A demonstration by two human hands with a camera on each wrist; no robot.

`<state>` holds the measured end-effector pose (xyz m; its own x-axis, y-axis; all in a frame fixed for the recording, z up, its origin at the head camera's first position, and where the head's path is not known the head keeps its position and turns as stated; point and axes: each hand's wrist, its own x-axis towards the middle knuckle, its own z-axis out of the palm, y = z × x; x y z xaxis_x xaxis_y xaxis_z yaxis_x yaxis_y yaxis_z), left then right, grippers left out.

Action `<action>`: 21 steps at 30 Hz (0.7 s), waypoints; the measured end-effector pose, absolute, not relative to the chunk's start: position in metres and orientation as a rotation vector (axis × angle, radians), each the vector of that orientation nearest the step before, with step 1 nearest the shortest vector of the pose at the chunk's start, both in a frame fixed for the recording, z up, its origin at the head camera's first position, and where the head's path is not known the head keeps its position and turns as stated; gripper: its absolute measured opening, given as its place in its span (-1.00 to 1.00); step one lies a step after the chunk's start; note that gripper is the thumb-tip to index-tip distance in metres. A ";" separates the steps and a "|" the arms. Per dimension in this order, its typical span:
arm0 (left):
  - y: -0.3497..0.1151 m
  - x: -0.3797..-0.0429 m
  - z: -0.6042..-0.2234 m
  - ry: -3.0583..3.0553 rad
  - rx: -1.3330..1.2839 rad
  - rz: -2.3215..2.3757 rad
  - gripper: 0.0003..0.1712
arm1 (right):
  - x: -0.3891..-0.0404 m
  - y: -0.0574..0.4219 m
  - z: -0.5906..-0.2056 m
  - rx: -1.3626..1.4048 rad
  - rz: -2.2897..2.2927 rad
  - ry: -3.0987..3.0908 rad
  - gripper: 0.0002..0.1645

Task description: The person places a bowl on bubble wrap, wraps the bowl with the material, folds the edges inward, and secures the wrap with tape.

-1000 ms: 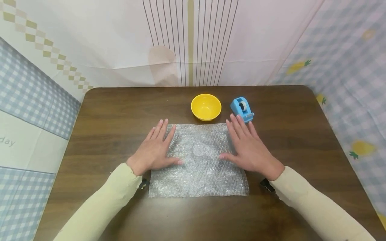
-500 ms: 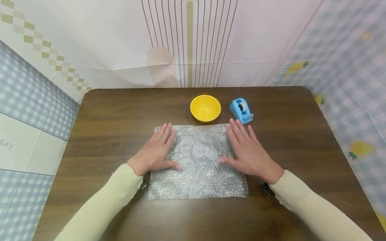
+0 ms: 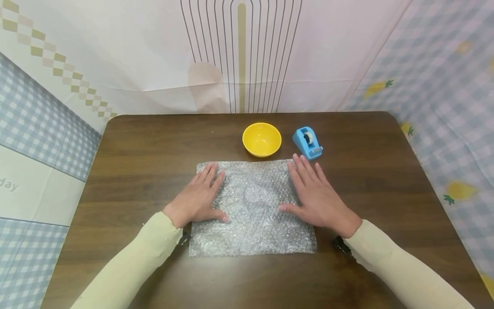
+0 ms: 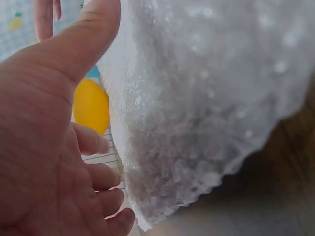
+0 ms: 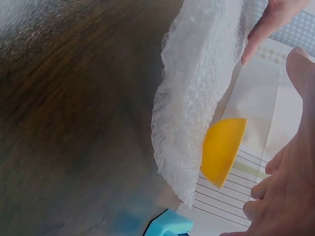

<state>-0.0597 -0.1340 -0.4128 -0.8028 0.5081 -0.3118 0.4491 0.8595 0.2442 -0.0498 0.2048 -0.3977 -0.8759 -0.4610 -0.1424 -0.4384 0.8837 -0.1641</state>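
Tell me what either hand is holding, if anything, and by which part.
Nothing is held. The left hand and the right hand are spread over opposite sides of the bubble wrap, neither gripping it.

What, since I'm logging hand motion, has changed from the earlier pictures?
The left hand and right hand shifted slightly down the head view, lowered or drawn back. Nothing was gripped or released. The wrap, bowl and dispenser stayed put.

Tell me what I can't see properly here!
Head: whether anything lies under the covering wrap.
Head: the wall word, cut by the left edge.
Left wrist: most of the dispenser, behind the left hand and wrap.
Right wrist: the dispenser's end, cut by the bottom edge.
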 end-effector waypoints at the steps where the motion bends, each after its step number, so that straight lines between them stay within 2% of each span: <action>1: -0.134 -0.060 -0.413 2.665 0.714 0.217 0.47 | -0.050 0.205 -0.398 -0.692 -0.186 2.875 0.36; 10: -0.131 -0.059 -0.413 2.602 0.713 0.192 0.40 | -0.051 0.203 -0.398 -0.685 -0.217 2.865 0.37; 21: -0.130 -0.058 -0.414 2.604 0.702 0.188 0.41 | -0.055 0.202 -0.400 -0.691 -0.183 2.859 0.37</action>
